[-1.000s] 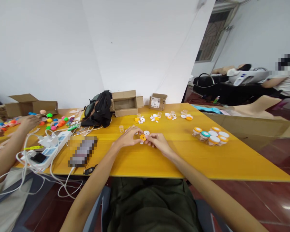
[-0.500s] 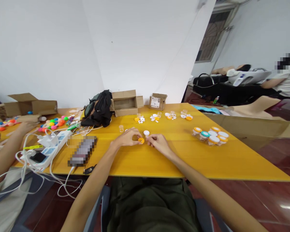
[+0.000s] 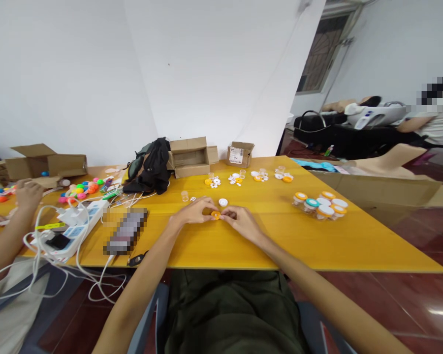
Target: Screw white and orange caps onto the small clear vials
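Observation:
An orange ring-shaped lid [image 3: 216, 215] is pinched at its left edge by my left hand [image 3: 197, 211], just above the table. My right hand [image 3: 239, 220] has its thumb and fingers closed at the lid's right edge; whatever small thing they may hold is hidden. Beyond the fingers lies a white round disc [image 3: 223, 202]. A clear plastic cup [image 3: 185, 196] stands behind my left hand, with small white pieces [image 3: 193, 199] beside it.
Several groups of clear cups, orange lids and white parts [image 3: 238, 179] line the back. Jars with orange, white and teal lids [image 3: 319, 205] stand right. A phone [image 3: 126, 231], power strip [image 3: 83, 228], backpack [image 3: 149, 167] and open carton [image 3: 189, 157] occupy the left and back. Another person's hand [image 3: 27, 194] is far left.
My right hand has moved left from beside the white disc to the orange lid, and its fingertips now meet it. The other person's hand at far left has risen.

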{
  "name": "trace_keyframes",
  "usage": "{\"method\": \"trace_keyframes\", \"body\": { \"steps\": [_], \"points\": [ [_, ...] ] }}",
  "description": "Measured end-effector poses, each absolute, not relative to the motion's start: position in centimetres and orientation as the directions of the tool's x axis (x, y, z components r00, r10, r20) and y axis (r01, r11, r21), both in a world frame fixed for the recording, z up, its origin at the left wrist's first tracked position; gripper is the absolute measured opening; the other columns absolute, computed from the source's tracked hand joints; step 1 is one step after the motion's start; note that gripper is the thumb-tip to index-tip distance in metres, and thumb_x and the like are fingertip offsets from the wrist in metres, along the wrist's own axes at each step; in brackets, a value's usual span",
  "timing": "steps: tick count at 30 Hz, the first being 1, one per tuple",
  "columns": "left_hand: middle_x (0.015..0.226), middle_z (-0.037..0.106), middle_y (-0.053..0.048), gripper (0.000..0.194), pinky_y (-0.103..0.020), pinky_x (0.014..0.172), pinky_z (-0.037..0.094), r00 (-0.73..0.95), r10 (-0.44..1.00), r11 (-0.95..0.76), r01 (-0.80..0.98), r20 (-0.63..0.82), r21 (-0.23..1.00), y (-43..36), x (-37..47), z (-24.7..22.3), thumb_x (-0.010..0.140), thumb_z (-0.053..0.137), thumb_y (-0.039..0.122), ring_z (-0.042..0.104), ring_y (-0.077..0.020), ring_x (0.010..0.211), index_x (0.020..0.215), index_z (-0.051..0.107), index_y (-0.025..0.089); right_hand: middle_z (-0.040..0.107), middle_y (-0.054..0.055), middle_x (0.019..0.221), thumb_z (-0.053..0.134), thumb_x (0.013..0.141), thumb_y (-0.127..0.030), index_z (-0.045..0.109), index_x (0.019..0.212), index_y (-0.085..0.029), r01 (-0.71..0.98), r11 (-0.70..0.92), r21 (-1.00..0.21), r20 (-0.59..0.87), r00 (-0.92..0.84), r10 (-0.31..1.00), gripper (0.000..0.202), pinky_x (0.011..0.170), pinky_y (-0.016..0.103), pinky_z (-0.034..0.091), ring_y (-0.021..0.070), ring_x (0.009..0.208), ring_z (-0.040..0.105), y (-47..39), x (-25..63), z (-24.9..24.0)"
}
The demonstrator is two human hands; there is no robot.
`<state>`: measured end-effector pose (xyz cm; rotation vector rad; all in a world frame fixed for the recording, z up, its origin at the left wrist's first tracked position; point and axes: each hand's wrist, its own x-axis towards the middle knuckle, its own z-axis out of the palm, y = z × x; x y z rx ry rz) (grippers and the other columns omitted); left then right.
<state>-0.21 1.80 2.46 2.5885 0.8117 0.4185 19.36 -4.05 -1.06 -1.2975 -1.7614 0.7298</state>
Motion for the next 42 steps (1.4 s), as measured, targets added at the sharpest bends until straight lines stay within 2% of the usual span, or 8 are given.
{"method": "trace_keyframes", "body": {
  "steps": [12,21,27,31,35,38,42],
  "points": [
    [0.094,0.065,-0.003,0.020,-0.034,0.092,0.045,0.794,0.587,-0.737,0.446,0.156,0.508,2.3,-0.2,2.0,0.082,0.069,0.030,0.061,-0.0195,0.092,0.101,0.074,0.024,0.071,0.000,0.068,0.063,0.078,-0.027,0.070,0.075,-0.022,0.536,0.335,-0.775,0.304,-0.149,0.941,0.009,0.062,0.027,0.047,0.0171,0.061,0.063,-4.1,19.4,-1.1],
    [0.098,0.067,-0.004,0.024,-0.033,0.089,0.046,0.802,0.578,-0.744,0.440,0.152,0.503,2.0,0.3,2.0,0.080,0.069,0.026,0.062,-0.0193,0.094,0.104,0.072,0.023,0.072,0.001,0.070,0.058,0.076,-0.024,0.069,0.072,-0.022,0.477,0.316,-0.820,0.302,-0.109,0.947,0.012,0.063,0.028,0.048,0.0177,0.063,0.064,-4.2,19.4,-0.8],
    [0.098,0.070,-0.004,0.031,-0.031,0.084,0.048,0.722,0.658,-0.683,0.454,0.211,0.572,2.2,-0.6,3.1,0.075,0.071,0.024,0.062,-0.0187,0.091,0.106,0.069,0.021,0.071,0.001,0.071,0.056,0.078,-0.023,0.067,0.071,-0.022,0.504,0.326,-0.800,0.335,-0.074,0.939,0.013,0.065,0.029,0.048,0.0184,0.063,0.063,-4.4,19.6,-0.5],
    [0.088,0.070,-0.002,0.021,-0.028,0.075,0.046,0.506,0.763,-0.631,0.453,0.402,0.629,2.5,-1.5,4.3,0.082,0.057,0.025,0.059,-0.0156,0.081,0.098,0.070,0.020,0.070,0.003,0.075,0.055,0.083,-0.020,0.068,0.076,-0.022,0.617,0.363,-0.698,0.405,-0.078,0.911,0.015,0.067,0.029,0.047,0.0182,0.067,0.063,-4.5,19.5,-0.6],
    [0.078,0.068,0.000,0.015,-0.026,0.066,0.042,0.272,0.775,-0.631,0.375,0.571,0.679,2.9,-2.0,4.6,0.080,0.057,0.026,0.057,-0.0142,0.071,0.086,0.069,0.019,0.069,0.004,0.085,0.055,0.088,-0.016,0.069,0.083,-0.022,0.722,0.459,-0.517,0.516,-0.165,0.841,0.016,0.072,0.028,0.047,0.0181,0.077,0.063,-4.4,18.5,-0.4],
    [0.072,0.066,0.000,0.012,-0.025,0.062,0.040,0.144,0.762,-0.641,0.306,0.631,0.704,3.0,-2.1,4.7,0.077,0.059,0.025,0.055,-0.0136,0.066,0.081,0.068,0.018,0.067,0.006,0.087,0.052,0.091,-0.015,0.069,0.087,-0.020,0.754,0.550,-0.358,0.542,-0.312,0.780,0.018,0.078,0.030,0.047,0.0192,0.085,0.062,-4.3,16.3,0.2],
    [0.070,0.064,0.000,0.010,-0.025,0.062,0.041,0.035,0.759,-0.639,0.232,0.650,0.733,3.0,-2.2,4.9,0.076,0.059,0.025,0.057,-0.0143,0.068,0.078,0.067,0.019,0.065,0.010,0.097,0.054,0.092,-0.018,0.069,0.095,-0.017,0.737,0.645,-0.201,0.459,-0.511,0.727,0.015,0.084,0.033,0.047,0.0220,0.094,0.061,-4.0,12.2,1.2]
  ]
}}
